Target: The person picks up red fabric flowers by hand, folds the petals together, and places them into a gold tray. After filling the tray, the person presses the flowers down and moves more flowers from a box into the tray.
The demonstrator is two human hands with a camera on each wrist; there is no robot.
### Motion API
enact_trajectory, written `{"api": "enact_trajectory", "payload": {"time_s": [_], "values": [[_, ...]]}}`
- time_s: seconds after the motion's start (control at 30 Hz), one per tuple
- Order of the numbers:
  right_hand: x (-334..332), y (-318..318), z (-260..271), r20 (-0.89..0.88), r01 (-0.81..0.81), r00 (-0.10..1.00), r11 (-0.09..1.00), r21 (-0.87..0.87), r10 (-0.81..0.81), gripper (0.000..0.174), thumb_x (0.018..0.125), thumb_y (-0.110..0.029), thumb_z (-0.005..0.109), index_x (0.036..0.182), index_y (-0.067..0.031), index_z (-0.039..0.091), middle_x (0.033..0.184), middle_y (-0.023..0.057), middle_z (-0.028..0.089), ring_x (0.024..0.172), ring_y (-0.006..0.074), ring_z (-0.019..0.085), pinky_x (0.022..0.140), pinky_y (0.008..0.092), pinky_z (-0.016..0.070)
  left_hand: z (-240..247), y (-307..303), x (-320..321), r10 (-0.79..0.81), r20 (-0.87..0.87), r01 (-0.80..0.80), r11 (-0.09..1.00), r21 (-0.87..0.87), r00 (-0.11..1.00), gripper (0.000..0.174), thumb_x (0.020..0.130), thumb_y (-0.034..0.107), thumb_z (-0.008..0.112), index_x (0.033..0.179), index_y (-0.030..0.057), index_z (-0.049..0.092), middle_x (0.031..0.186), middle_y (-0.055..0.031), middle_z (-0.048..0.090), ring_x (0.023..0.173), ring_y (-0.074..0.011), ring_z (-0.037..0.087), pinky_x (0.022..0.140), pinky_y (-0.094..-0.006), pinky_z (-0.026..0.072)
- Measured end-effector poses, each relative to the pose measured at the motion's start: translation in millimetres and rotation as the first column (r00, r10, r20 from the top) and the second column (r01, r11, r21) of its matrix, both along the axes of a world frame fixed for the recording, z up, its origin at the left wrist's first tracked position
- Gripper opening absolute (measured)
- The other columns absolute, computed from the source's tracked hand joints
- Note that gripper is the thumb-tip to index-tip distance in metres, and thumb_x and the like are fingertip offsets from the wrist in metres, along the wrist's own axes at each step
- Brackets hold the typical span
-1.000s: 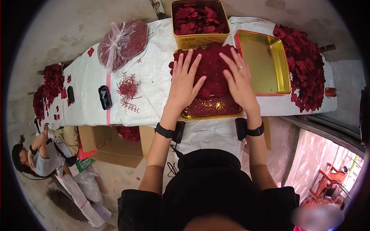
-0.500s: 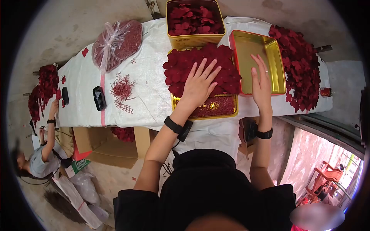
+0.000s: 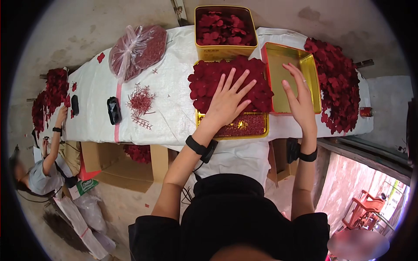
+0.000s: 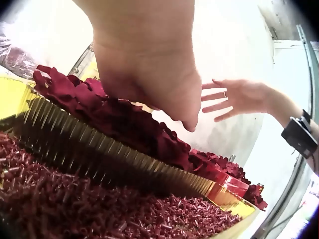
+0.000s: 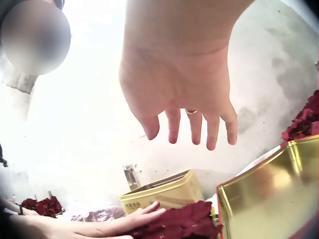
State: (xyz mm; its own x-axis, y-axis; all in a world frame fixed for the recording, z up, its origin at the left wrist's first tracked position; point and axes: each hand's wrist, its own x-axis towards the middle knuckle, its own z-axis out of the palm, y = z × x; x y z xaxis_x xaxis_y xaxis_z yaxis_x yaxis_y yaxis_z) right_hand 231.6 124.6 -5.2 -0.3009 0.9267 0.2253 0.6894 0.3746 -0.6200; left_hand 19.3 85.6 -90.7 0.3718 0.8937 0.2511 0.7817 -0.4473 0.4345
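Observation:
Dark red flower-shaped petals (image 3: 204, 89) lie in a flat layer over a gold tray (image 3: 233, 137). My left hand (image 3: 229, 101) rests on that layer, fingers spread and straight. In the left wrist view its palm presses the petals (image 4: 134, 124) beside a ridged gold divider (image 4: 99, 147). Small red stem-like bits (image 3: 252, 124) fill the tray's near compartment. My right hand (image 3: 301, 101) is raised over a red-edged gold tin (image 3: 285, 65); the right wrist view shows its fingers (image 5: 172, 129) extended and holding nothing.
A tall gold tin (image 3: 226, 53) of petals stands behind the tray. Petal heaps lie at the right (image 3: 337, 87) and far left (image 3: 54, 93). A tied plastic bag (image 3: 139, 52), loose red stems (image 3: 141, 100) and a black object (image 3: 114, 110) are on the white cloth. Another person (image 3: 48, 174) sits at left.
My right hand has left the petal layer and moved right, over the shallow tin. My left hand has shifted right to the middle of the petals. The other person's arm has reached toward the far-left heap.

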Motion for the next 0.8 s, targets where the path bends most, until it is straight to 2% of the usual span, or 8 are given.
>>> {"api": "enact_trajectory", "payload": {"time_s": [0.23,0.33,0.4,0.47,0.57,0.67,0.7,0.8], "values": [[-30.5,53.8,47.2,-0.047,-0.294,0.956,0.933,-0.209,0.29,0.043,0.089,-0.032,0.057,0.124,-0.007,0.05,0.125,0.0164,0.052,0.118,0.0298,0.049,0.098,0.0369,0.0388,32.1,-10.1,-6.6,-0.032,0.055,0.034,0.999,-0.026,0.998,0.06,0.088,0.03,0.055,0.143,0.0215,0.032,0.153,-0.0075,0.017,0.141,-0.0362,0.009,0.113,-0.0525,0.0097],[-62.6,92.7,55.8,0.139,-0.317,0.917,0.896,-0.31,0.373,0.05,0.087,-0.036,0.06,0.125,-0.0061,0.049,0.124,0.0175,0.052,0.114,0.0291,0.052,0.093,0.0363,0.0424,42.8,-21.5,-9.1,-0.031,0.106,0.037,0.998,-0.054,0.994,0.06,0.088,0.027,0.055,0.144,0.0193,0.031,0.153,-0.0099,0.016,0.141,-0.0371,0.008,0.113,-0.0523,0.0101],[-80.8,129.3,37.0,0.357,-0.458,0.799,0.874,-0.16,0.484,0.059,0.083,-0.042,0.063,0.128,-0.0071,0.047,0.126,0.0197,0.05,0.113,0.0306,0.053,0.092,0.0366,0.044,43.9,-28.9,-11.7,-0.025,0.17,0.039,0.996,-0.077,0.985,0.059,0.089,0.024,0.054,0.143,0.0161,0.032,0.152,-0.0119,0.017,0.141,-0.0379,0.009,0.113,-0.0521,0.0107],[-114.7,161.7,24.2,0.477,-0.416,0.714,0.858,-0.301,0.513,0.072,0.08,-0.046,0.066,0.135,-0.0088,0.038,0.132,0.0215,0.045,0.12,0.0354,0.047,0.1,0.0384,0.0396,42.5,-40.2,-17.3,-0.011,0.222,0.036,0.994,-0.108,0.975,0.058,0.089,0.024,0.053,0.143,0.0149,0.033,0.152,-0.0124,0.017,0.14,-0.038,0.009,0.112,-0.052,0.0112],[-157.5,196.2,3.0,0.564,-0.313,0.648,0.855,-0.414,0.511,0.09,0.07,-0.049,0.073,0.14,-0.0098,0.031,0.137,0.0229,0.038,0.123,0.0364,0.044,0.101,0.0397,0.0389,47.4,-56.3,-29.4,0.074,0.296,-0.044,0.993,-0.106,0.952,0.058,0.086,0.017,0.057,0.14,0.0107,0.036,0.15,-0.0134,0.022,0.14,-0.0389,0.013,0.111,-0.0511,0.0146],[-188.4,208.9,-11.9,0.573,-0.304,0.642,0.856,-0.418,0.509,0.106,0.061,-0.049,0.08,0.142,-0.0116,0.023,0.142,0.0231,0.03,0.126,0.0359,0.041,0.102,0.0395,0.038,47.2,-67.8,-47.2,0.168,0.373,-0.147,0.986,-0.083,0.913,0.057,0.084,0.009,0.059,0.137,0.0063,0.039,0.146,-0.0167,0.029,0.138,-0.0392,0.019,0.11,-0.048,0.0204],[-195.3,222.9,-33.2,0.579,-0.331,0.622,0.847,-0.416,0.527,0.117,0.056,-0.046,0.084,0.144,-0.012,0.016,0.146,0.0244,0.022,0.128,0.0408,0.036,0.104,0.0433,0.0359,46.3,-70.3,-53.2,0.194,0.404,-0.173,0.981,-0.087,0.894,0.056,0.084,0.007,0.059,0.136,0.0054,0.039,0.145,-0.0168,0.031,0.138,-0.039,0.021,0.11,-0.0468,0.0211],[-214.2,213.1,-51.5,0.668,-0.273,0.581,0.884,-0.38,0.466,0.121,0.055,-0.044,0.084,0.145,-0.0122,0.01,0.147,0.0263,0.018,0.129,0.0476,0.032,0.106,0.0481,0.0325,36.6,-78.0,-68.9,0.277,0.452,-0.254,0.961,-0.112,0.848,0.054,0.084,0.005,0.057,0.135,0.0039,0.04,0.143,-0.0164,0.034,0.137,-0.0387,0.023,0.11,-0.0449,0.0225]]}}
